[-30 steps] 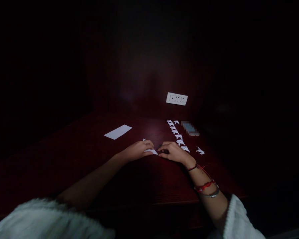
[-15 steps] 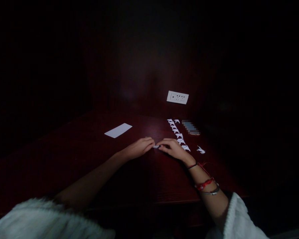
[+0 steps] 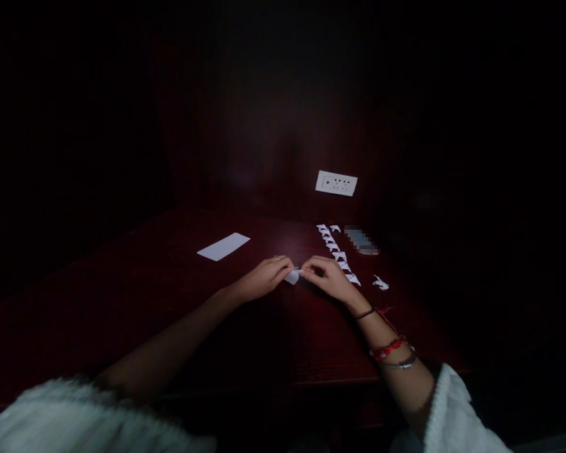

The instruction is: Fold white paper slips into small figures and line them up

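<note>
A small piece of white paper (image 3: 292, 277) is pinched between my two hands, just above the dark red table. My left hand (image 3: 267, 277) is closed on its left side, thumb and fingers together, a ring on one finger. On the other side, the fingertips of my right hand (image 3: 327, 277) grip the paper's upper right edge. Right beyond my right hand runs a row of small folded white paper pieces (image 3: 331, 246), partly hidden by that hand. How the held paper is folded is hard to make out.
A flat white paper sheet (image 3: 224, 246) lies to the left on the table (image 3: 146, 283). At the right are a phone (image 3: 361, 240), blurred out, and a crumpled white scrap (image 3: 380, 282). A wall socket (image 3: 336, 183) sits above the table's back edge.
My right fingers have closed on the paper, where before they hovered apart beside it. More of the paper now shows below my fingers, and it looks lifted or tilted.
</note>
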### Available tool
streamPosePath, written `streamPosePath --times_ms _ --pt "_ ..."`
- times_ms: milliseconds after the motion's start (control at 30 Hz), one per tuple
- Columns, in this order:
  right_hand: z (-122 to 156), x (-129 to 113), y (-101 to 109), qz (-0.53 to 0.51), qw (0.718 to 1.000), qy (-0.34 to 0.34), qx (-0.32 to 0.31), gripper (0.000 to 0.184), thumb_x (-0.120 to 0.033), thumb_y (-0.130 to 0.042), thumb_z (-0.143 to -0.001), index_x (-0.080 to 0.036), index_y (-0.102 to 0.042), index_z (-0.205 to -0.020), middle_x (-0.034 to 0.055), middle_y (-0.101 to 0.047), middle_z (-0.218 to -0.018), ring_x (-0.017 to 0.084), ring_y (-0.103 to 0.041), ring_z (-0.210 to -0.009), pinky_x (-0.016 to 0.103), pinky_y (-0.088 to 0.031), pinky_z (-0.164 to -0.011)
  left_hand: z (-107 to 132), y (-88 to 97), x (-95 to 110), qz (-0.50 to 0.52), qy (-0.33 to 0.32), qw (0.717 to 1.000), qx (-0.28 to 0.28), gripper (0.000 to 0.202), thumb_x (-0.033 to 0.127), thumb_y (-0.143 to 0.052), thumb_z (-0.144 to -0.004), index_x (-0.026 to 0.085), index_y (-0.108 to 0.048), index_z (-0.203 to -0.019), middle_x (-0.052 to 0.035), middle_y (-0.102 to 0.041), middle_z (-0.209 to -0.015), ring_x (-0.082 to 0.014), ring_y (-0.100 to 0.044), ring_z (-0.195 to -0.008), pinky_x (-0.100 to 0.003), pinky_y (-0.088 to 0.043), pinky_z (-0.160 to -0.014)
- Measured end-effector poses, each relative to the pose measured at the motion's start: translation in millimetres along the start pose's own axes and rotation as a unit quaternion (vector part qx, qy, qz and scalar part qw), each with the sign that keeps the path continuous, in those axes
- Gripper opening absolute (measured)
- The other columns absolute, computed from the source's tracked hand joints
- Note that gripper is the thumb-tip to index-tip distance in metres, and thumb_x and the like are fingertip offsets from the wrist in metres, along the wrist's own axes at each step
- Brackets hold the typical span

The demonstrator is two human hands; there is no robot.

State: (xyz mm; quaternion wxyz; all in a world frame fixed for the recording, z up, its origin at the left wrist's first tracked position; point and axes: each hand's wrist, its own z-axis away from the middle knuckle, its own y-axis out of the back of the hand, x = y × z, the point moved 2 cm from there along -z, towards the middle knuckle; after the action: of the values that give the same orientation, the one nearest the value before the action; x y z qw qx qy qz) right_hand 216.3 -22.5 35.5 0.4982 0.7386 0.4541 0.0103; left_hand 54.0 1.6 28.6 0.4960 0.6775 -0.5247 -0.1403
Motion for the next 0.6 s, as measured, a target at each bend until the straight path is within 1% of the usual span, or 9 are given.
streamPosePath --times_ms 167,300,433,600 --pt "-1 -2 0 0.007 1.000 -0.006 0.017 0.016 -0.026 -0.043 -0.077 -0.013 -0.054 -0.076 0.0012 -0.053 -0.070 0.009 -0.047 -0.065 0.019 -0.035 -0.058 0 4.3 11 0.012 0.001 1.000 0.023 0.013 0.023 -0.035 -0.082 0.017 -0.047 -0.083 -0.0001 -0.049 -0.080 -0.0125 -0.045 -0.076 -0.025 -0.034 -0.071" --pt "-1 -6 -2 0.029 0.999 -0.008 0.015 0.015 -0.024 -0.043 -0.077 -0.014 -0.054 -0.076 0.0015 -0.054 -0.071 0.009 -0.047 -0.064 0.019 -0.034 -0.057 0 5.5 19 0.020 0.016 0.998 0.051 0.012 0.022 -0.037 -0.081 0.016 -0.048 -0.078 0.0007 -0.048 -0.075 -0.0111 -0.046 -0.071 -0.023 -0.034 -0.067" --pt "-1 -11 -3 0.057 0.998 0.006 0.019 0.016 -0.023 -0.041 -0.078 -0.014 -0.055 -0.077 0.0021 -0.055 -0.072 0.009 -0.047 -0.065 0.020 -0.034 -0.061 -1 3.8 20 0.016 0.031 0.997 0.069 0.011 0.018 -0.038 -0.079 0.016 -0.048 -0.074 0.0013 -0.047 -0.071 -0.0106 -0.045 -0.068 -0.022 -0.034 -0.064" --pt "0 -14 -4 0.089 0.995 0.024 0.024 0.016 -0.021 -0.041 -0.078 -0.015 -0.056 -0.080 0.0025 -0.054 -0.073 0.010 -0.047 -0.067 0.021 -0.035 -0.063 -2 2.0 18 0.018 0.032 0.996 0.079 0.010 0.018 -0.039 -0.077 0.016 -0.047 -0.072 0.0022 -0.047 -0.067 -0.0099 -0.044 -0.065 -0.022 -0.033 -0.062"
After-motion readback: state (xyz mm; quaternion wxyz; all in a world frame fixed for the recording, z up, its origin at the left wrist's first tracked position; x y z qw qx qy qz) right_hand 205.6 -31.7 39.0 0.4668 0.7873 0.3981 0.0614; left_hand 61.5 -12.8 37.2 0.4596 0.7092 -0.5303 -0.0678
